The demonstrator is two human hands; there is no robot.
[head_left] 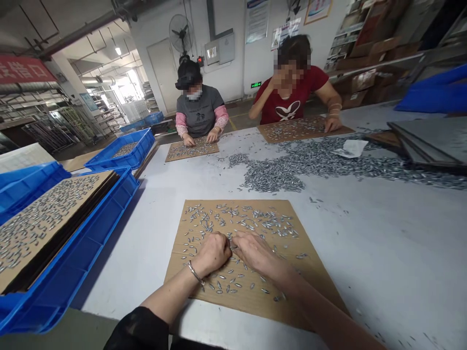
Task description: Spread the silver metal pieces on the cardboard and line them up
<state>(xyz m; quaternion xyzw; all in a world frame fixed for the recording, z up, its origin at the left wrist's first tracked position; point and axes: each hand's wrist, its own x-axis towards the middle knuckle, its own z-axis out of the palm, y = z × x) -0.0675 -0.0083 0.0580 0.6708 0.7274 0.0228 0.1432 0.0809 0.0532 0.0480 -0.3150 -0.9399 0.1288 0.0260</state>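
A brown cardboard sheet [314,266] lies flat on the table before me. Small silvery pieces with pointed ends [231,281] are scattered over it, spaced out near the front and bunched toward the far side. My left hand [214,252] rests low over the middle of the sheet, fingers curled and closed, a bracelet at its wrist. Close to its right, almost touching, my right hand [253,249] has thumb and fingers pinched together among the pieces. Whatever either hand holds is hidden by the fingers.
Beyond the sheet spreads a large heap of the same pieces [273,172]. Blue crates [105,233] on the left hold piece-covered cardboard. Two people [199,109] work at cardboard sheets across the table [375,228]. Flat grey boards [430,138] are stacked at far right.
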